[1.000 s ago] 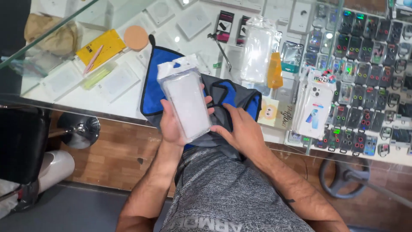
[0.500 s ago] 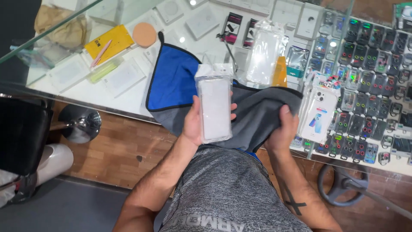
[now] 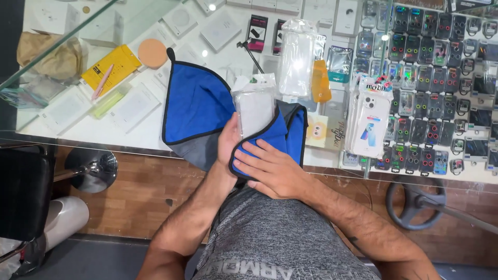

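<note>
My left hand point(image 3: 228, 142) grips a clear plastic packet with a phone case point(image 3: 254, 106) inside, holding it upright over the counter's front edge. My right hand point(image 3: 272, 168) lies flat on a fold of the blue and grey cloth point(image 3: 197, 106) and presses that fold against the lower part of the packet. The rest of the cloth spreads to the left over the glass counter point(image 3: 78, 129).
On the glass counter lie a yellow pad with a pink pen point(image 3: 110, 67), a round sponge point(image 3: 152, 52), a crumpled brown bag point(image 3: 49, 54), more packaged cases point(image 3: 369, 122) and an orange bottle point(image 3: 320, 82). Rows of small gadgets fill the right. A black chair point(image 3: 21, 192) stands lower left.
My right hand has brought a fold of the cloth up over the packet's lower part. The packet has shifted slightly toward the counter.
</note>
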